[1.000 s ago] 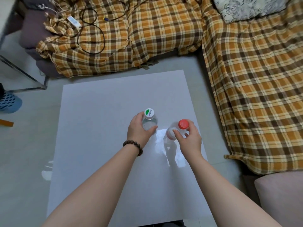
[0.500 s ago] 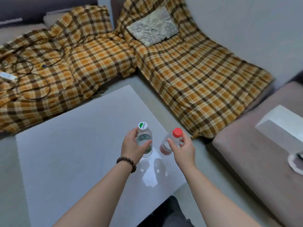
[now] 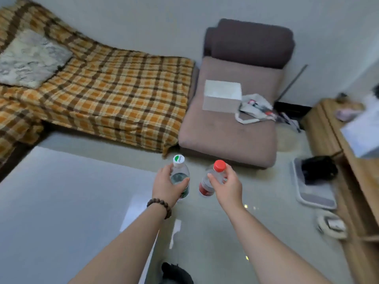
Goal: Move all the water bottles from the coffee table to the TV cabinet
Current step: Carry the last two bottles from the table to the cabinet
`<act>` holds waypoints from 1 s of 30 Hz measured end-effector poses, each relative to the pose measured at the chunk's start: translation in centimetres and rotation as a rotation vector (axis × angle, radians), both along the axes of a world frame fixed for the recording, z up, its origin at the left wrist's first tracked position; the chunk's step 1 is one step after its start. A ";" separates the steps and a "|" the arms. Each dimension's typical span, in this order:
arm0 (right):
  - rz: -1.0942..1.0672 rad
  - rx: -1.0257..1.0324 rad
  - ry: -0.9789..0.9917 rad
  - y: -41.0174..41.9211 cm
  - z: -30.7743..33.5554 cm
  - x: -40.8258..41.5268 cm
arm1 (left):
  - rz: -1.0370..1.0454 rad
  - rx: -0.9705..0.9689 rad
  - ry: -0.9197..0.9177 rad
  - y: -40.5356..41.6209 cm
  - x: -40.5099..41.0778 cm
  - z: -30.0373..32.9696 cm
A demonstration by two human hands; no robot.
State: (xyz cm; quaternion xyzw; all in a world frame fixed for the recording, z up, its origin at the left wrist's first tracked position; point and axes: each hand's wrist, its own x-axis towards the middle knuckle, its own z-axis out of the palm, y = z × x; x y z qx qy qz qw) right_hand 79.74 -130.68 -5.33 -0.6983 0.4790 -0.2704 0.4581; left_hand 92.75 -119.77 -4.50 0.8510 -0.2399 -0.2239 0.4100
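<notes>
The green-capped bottle [image 3: 179,175] sits upright in the closed left hand [image 3: 167,186]; the red-capped bottle [image 3: 213,179] is pinched near its neck by the right hand [image 3: 224,186]. Both are clear of the tabletop [image 3: 61,197], one per hand, probably to carry them together toward the wooden cabinet [image 3: 352,160] at right.

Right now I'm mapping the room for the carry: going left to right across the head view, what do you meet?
Patterned cushion → plaid blanket → green-capped bottle → red-capped bottle → white box → wooden cabinet.
</notes>
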 end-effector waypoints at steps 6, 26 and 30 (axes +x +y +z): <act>-0.317 0.004 -0.022 1.5 -0.3 -15.2 | -0.344 -0.047 -0.047 -3.7 -12.6 0.8; -1.520 0.016 -0.052 34.3 0.3 -63.9 | -1.448 -0.067 0.008 9.9 -63.4 1.4; -1.666 -0.009 -0.047 37.8 0.0 -67.8 | -1.600 -0.085 0.000 11.6 -69.4 1.0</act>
